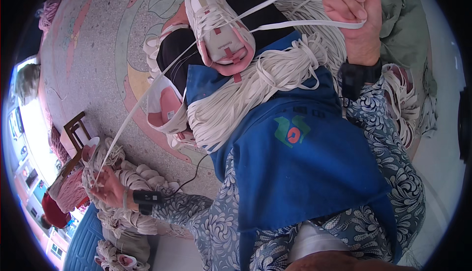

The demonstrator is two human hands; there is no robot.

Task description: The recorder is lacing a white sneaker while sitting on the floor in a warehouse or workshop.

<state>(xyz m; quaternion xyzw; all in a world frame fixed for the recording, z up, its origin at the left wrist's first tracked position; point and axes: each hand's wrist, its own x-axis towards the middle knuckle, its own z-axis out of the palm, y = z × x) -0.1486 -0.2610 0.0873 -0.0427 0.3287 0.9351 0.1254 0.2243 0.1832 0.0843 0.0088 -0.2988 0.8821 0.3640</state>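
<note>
A white and beige sneaker [209, 18] with pink lining and red tabs rests on my lap, toe pointing away, laces crossing its upper. To the lower left, my left hand [110, 188] is closed on a long white shoelace [142, 94], pulled taut toward the sneaker. My right hand [351, 8], raised at the upper right, has curled fingers, with a white lace bending around its palm. Two strands run between the sneaker and that side; where the upper one ends is out of frame. Below the shoe, a thick bundle of white laces [255, 91] lies across my blue apron [305, 163].
Another pale shoe [164, 106] with pink lining sits left of my knees. More laced shoes [400, 91] lie at the right beside green cloth [403, 20]. Bunched laces and shoes [140, 177] pile up behind my left hand, near a wooden chair [76, 131].
</note>
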